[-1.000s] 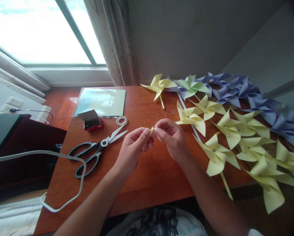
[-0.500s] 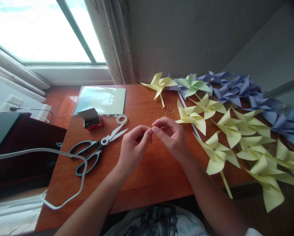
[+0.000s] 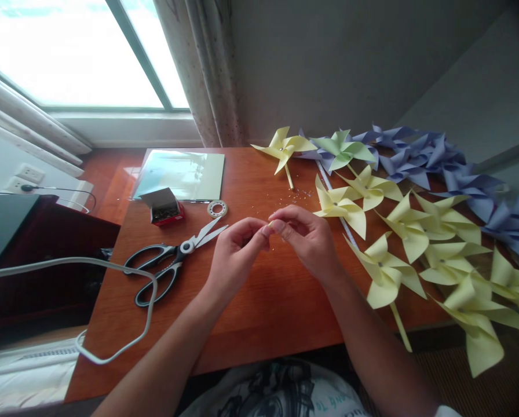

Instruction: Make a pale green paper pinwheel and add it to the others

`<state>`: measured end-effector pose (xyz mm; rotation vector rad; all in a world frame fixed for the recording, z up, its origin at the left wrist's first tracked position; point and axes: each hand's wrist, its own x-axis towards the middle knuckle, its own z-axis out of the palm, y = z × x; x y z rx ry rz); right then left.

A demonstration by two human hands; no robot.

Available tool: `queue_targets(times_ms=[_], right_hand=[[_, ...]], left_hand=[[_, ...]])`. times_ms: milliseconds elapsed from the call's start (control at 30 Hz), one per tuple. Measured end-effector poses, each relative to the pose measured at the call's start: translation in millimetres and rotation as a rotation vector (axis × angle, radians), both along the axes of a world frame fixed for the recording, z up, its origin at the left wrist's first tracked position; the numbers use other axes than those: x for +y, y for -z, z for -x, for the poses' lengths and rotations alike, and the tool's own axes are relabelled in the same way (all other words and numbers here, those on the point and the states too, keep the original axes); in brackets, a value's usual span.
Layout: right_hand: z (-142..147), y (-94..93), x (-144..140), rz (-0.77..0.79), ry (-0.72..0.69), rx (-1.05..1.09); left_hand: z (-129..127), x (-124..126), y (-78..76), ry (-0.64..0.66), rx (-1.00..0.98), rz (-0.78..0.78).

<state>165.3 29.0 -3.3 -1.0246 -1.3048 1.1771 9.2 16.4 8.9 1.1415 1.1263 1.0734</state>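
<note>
My left hand point(image 3: 241, 246) and my right hand point(image 3: 305, 238) meet fingertip to fingertip over the middle of the table, both closed in a pinch. Between them shows a tiny yellow piece point(image 3: 270, 223), mostly hidden by the fingers; its kind is too small to make out. Left of my left hand lie spread scissors point(image 3: 186, 248), blades pointing toward the back right. Close to my right hand is a yellow paper pinwheel point(image 3: 340, 204). Small scraps point(image 3: 300, 194) are scattered just beyond my fingers.
An open red box point(image 3: 167, 213) of small dark pieces and a tape roll point(image 3: 217, 208) stand before a plastic-wrapped paper pack point(image 3: 179, 174). Several yellow pinwheels, a green pinwheel point(image 3: 343, 149) and purple pinwheels point(image 3: 409, 165) cover the right side. A white cable point(image 3: 149, 321) loops over the left edge.
The view has shifted slightly. My hands stay together in the same pinch, and a bit more of the yellow piece shows between the fingertips.
</note>
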Motion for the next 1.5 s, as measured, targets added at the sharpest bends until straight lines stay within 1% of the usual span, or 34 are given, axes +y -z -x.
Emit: queue_targets(times_ms=[67,167,300,400,600,733,900,1000,1100,1167,1367,1500], right_hand=[[-0.1,0.9,0.0,-0.006,0.007,-0.019],[-0.6,1.2,0.4,-0.07,0.007,-0.097],[-2.0,-1.2,0.7,-0.149,0.004,-0.197],[-3.5,-3.3,0.8,-0.162,-0.014,-0.208],[-4.7,-2.6,1.9,-0.136,-0.02,-0.203],[-5.0,-2.3,2.2,-0.162,-0.022,-0.25],[-5.1,-1.8,2.3,-0.203,0.021,-0.309],[-5.5,0.9,3.1,-0.161,0.015,-0.276],[-6.1,2.1,3.4,-0.09,-0.027,-0.214],[-6.4,0.7,3.2,-0.07,-0.055,-0.203],[-7.6,-4.5,2.8,-0.134,-0.032,-0.254],[-7.5,-0.7,2.9,-0.108,-0.031,-0.25]], left_hand=[[0.5,0.1,0.4,-0.001,0.005,-0.009],[1.6,0.6,2.0,-0.021,0.03,-0.051],[3.5,0.5,4.8,-0.033,0.137,-0.148],[4.5,0.0,5.4,-0.016,0.214,-0.219],[5.9,2.0,4.3,0.005,0.267,-0.293],[7.3,4.5,4.8,0.006,0.341,-0.356],[8.3,6.0,7.7,0.039,0.355,-0.336],[8.1,6.3,8.3,0.016,0.376,-0.342],[7.7,6.3,7.0,0.009,0.413,-0.394],[7.8,6.3,6.0,0.008,0.441,-0.43],[8.6,6.5,5.1,0.061,0.419,-0.431],[8.8,6.9,5.7,0.06,0.401,-0.404]])
